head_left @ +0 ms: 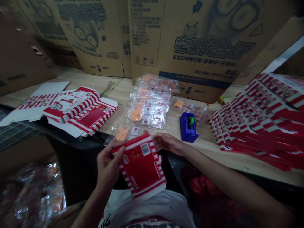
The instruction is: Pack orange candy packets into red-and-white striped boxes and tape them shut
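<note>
The left hand is holding a red-and-white carton in front of the person's shirt, at the near edge of the table; its thumb is pressing on the printed face near the upper left corner, and its fingers are pinching that edge from the other side. The right hand is resting at the upper right edge of the carton, fingers bending together; whether they are pinching the edge, I cannot tell. The carton's barcode is facing up. Just beyond it, a packet with an orange piece is lying flat, and a heap of clear packets is spreading farther back. A blue tape dispenser is standing to the right. Striped cartons are lying in a left pile and a right pile, while big brown boxes are lining the back.
</note>
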